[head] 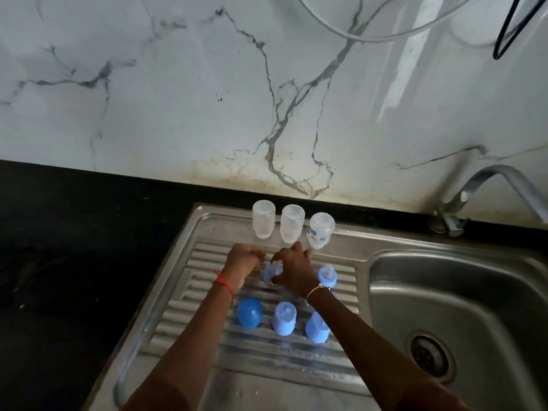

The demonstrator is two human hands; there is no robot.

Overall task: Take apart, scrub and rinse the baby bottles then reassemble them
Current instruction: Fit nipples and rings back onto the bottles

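Three clear bottle bodies stand upside down in a row at the back of the steel drainboard (189, 295): a plain one on the left (263, 223), a plain one in the middle (292, 223), and a printed one on the right (321, 234). My left hand (241, 264) and my right hand (293, 269) meet over the ribs and together hold a blue collar with a clear teat (270, 272). Another collar with teat (327, 275) stands to the right. Nearer me sit a blue domed cap (250, 312), a blue piece (284, 318) and another blue piece (317, 328).
The sink basin (462, 295) with its drain (430, 355) lies to the right, with a metal tap (474, 191) arching above it. A black countertop (74, 247) stretches left. A marble wall stands behind, with cables hanging at the top right.
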